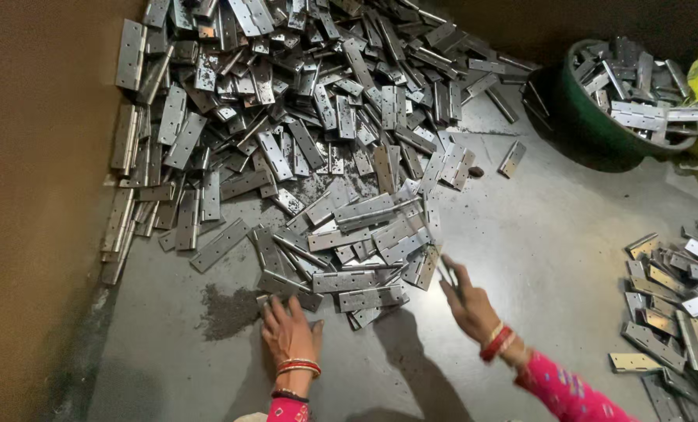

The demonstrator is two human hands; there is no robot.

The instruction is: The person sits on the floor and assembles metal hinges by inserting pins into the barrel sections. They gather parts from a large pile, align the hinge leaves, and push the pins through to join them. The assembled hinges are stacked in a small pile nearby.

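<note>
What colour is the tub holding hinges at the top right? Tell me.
Dark green tub, seen in the head view.

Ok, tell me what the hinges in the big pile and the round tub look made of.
Hinges: apparently bare steel, silvery-grey with dull glints and punched screw holes; plating can't be told.
Round tub: dark green, smooth, thick rolled rim; probably plastic or rubber, though painted metal isn't ruled out.

The left hand lies palm down, fingers spread, at the near edge of the hinge pile, its wrist ringed with red bangles. The right hand hovers just right of that edge, fingers pinched on a thin hinge, pink sleeve trailing back.
</note>
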